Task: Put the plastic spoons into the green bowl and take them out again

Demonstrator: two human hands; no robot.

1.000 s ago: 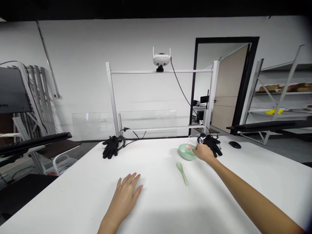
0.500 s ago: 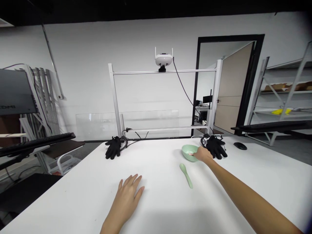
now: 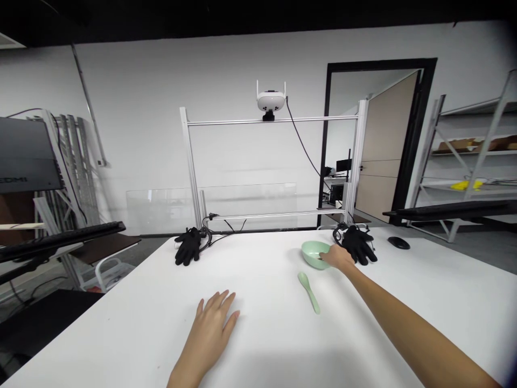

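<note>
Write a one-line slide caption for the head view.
Right hand at the rim of a green bowl, beside a green spoon; left hand flat on the white table.

right hand (image 3: 340, 257) in bowl (image 3: 309, 250), pink piece hidden

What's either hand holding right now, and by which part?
The left hand lies open, holding nothing. The right hand rests over the rim of the round pale green bowl; whether it grips anything cannot be told.

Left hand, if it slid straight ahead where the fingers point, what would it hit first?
The way looks free: the left hand points between the black glove and the green spoon toward the table's far edge, though depth is unclear.
</note>
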